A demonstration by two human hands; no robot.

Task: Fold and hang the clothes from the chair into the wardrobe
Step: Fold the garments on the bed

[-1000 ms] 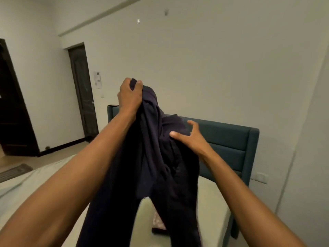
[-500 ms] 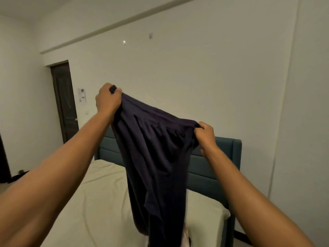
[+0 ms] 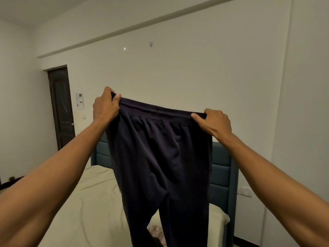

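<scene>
Trousers (image 3: 160, 157) now hang flat between us: our left hand (image 3: 106, 106) and right hand (image 3: 212, 122) each pinch a waistband corner, no longer bunched, so we judge them ready for folding.

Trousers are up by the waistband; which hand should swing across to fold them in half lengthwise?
Probably left: the left hand grips the trousers higher than the right hand.

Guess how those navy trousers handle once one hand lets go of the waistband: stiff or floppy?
Probably floppy: the navy trousers hang limp with soft creases below the waistband, which the left hand and right hand grip at its ends. Released on one side, they would likely swing and bunch. They look fairly light.
</scene>
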